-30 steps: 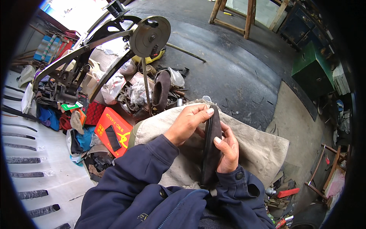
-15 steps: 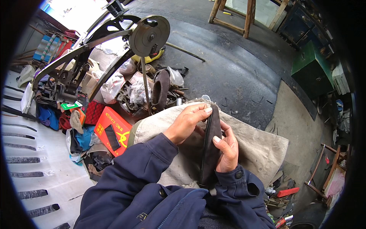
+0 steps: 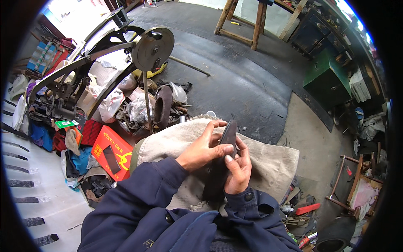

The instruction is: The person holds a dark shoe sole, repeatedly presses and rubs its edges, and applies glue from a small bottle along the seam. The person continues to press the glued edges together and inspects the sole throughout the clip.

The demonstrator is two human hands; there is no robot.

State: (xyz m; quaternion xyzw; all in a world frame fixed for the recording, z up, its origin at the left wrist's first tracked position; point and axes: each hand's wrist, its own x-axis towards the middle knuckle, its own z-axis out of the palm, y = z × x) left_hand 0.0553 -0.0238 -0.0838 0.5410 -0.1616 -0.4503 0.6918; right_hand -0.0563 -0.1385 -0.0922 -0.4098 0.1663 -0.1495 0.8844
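From my remote place I see that the left hand (image 3: pixel 202 152) and the right hand (image 3: pixel 239 172) both pinch one long dark piece (image 3: pixel 218 170) between thumb and fingers. It is tilted, above the beige cloth (image 3: pixel 273 161) over the lap.

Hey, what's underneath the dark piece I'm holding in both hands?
Beige cloth spreads out beneath the dark piece, gripped by your left hand and right hand. Whatever the piece covers, and anything under the cloth, can't be seen.
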